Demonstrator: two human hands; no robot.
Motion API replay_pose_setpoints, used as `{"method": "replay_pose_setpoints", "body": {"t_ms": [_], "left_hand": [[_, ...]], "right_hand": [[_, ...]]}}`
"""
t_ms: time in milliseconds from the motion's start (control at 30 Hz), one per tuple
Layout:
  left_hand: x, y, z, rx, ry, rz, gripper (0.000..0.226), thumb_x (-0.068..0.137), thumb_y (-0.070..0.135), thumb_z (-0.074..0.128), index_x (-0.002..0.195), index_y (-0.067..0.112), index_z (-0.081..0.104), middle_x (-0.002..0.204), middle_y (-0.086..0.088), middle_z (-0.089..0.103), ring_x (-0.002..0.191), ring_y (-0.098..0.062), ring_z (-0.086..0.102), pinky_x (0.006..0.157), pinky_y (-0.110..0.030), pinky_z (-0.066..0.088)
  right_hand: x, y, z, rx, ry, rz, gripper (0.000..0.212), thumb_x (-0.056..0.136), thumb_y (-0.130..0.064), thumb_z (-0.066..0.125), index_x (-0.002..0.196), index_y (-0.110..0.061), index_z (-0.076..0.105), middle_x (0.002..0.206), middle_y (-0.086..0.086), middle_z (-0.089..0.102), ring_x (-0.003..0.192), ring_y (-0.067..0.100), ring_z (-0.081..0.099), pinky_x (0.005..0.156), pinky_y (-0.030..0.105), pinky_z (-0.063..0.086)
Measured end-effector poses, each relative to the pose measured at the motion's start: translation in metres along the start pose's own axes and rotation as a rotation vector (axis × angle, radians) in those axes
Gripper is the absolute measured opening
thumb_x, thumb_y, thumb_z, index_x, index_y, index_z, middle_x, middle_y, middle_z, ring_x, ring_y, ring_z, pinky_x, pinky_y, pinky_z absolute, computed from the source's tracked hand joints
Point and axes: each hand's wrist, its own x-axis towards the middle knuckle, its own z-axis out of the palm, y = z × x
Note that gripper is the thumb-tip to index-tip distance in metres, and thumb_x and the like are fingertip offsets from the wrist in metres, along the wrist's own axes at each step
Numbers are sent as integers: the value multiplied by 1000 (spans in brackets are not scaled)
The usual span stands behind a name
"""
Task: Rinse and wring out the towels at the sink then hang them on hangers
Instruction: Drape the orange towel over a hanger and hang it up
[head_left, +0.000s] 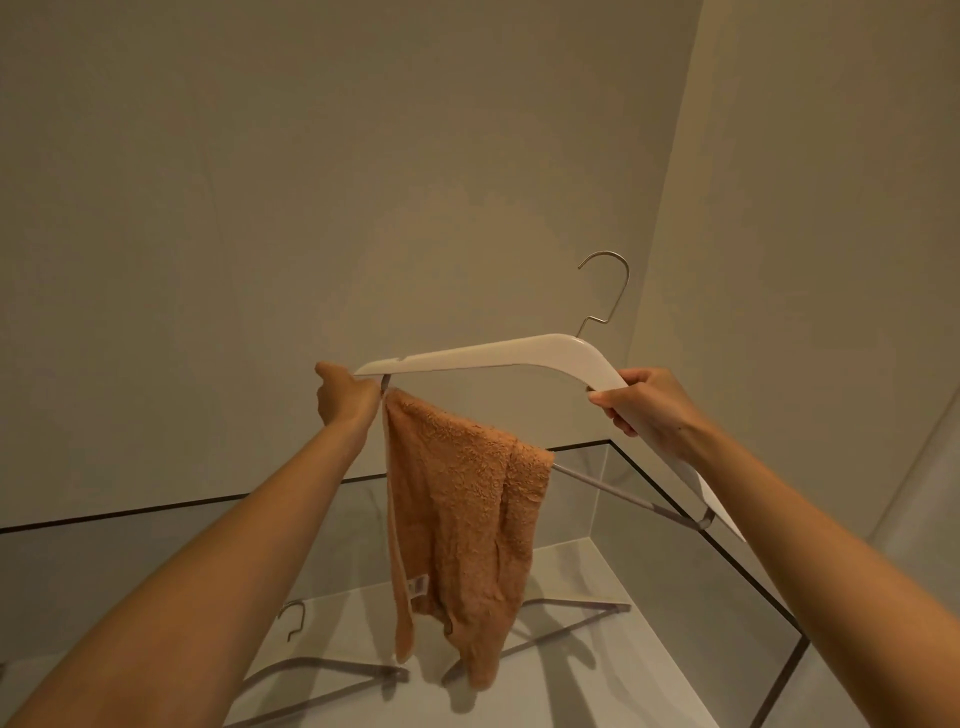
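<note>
I hold a white hanger (493, 353) with a metal hook up in front of a plain wall. An orange-brown towel (462, 519) hangs folded over the hanger's grey lower bar, bunched toward its left end. My left hand (343, 395) grips the hanger's left tip where the bar meets the arm, beside the towel's top corner. My right hand (644, 405) grips the hanger's right arm below the bend. The towel's small label shows near its lower left edge.
Below lies a pale shelf or ledge (597, 649) bounded by a glass panel with a dark edge (156, 512). Another hanger (322, 670) lies flat on it at the lower left. A wall corner runs up on the right.
</note>
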Motion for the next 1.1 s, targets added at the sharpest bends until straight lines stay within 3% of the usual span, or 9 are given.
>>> {"method": "replay_pose_setpoints", "body": {"t_ms": [133,267,433,533,667,867,933,1000,1100], "left_hand": [[-19,16,2,358,14,384,70,74,2,65,135,6,31,137,-15,34,126,-33,36,100,-39,35],[-46,37,25,706,-329,825,59,77,16,63,132,14,41,129,-10,47,117,-29,47,94,-34,38],[-59,50,39,777,-292,888,40,82,30,63,115,8,59,110,-13,65,100,-31,60,74,-33,45],[-62,47,38,729,-204,830,37,83,29,64,113,7,62,107,-13,66,98,-30,61,67,-29,39],[-62,41,35,696,-141,728,35,83,25,64,113,8,62,106,-14,67,98,-31,61,65,-30,40],[-59,38,30,594,-109,628,33,80,22,65,110,7,65,102,-15,67,94,-33,62,61,-29,42],[-58,39,28,580,-97,616,33,79,23,65,109,7,65,102,-14,67,93,-32,62,59,-29,41],[-56,38,23,580,-74,595,33,78,22,66,108,7,66,101,-15,67,93,-33,62,60,-29,40],[-51,33,18,591,-48,555,33,78,21,67,108,7,66,101,-16,68,94,-34,62,60,-30,41]], "right_hand": [[-2,-2,1,-72,-25,7,10,77,-5,70,80,-12,63,68,10,56,57,17,48,50,24,37],[-6,-7,8,-129,-97,-27,18,77,-4,69,95,-3,66,70,10,56,57,16,47,50,25,35],[-10,-10,10,-131,-119,-110,31,75,-8,73,104,-12,61,82,6,62,68,15,57,61,26,47],[-4,6,13,-287,127,-262,43,80,-21,70,119,-17,54,108,-1,53,100,13,50,86,28,43],[-18,48,32,-61,668,-142,15,85,-11,55,98,-5,51,97,10,51,89,23,47,77,31,36],[-42,80,81,-57,-415,249,44,98,-41,37,125,-12,55,115,-4,52,108,13,47,101,35,31],[-40,85,84,-107,-496,239,36,94,-37,50,120,-14,57,117,-2,55,107,14,49,102,39,35],[-33,89,82,-130,-430,229,12,88,-22,63,92,-11,60,95,5,60,86,14,55,84,34,48],[-28,87,78,-99,-464,207,16,84,-11,63,71,-15,56,76,2,57,69,11,52,63,22,45]]}}
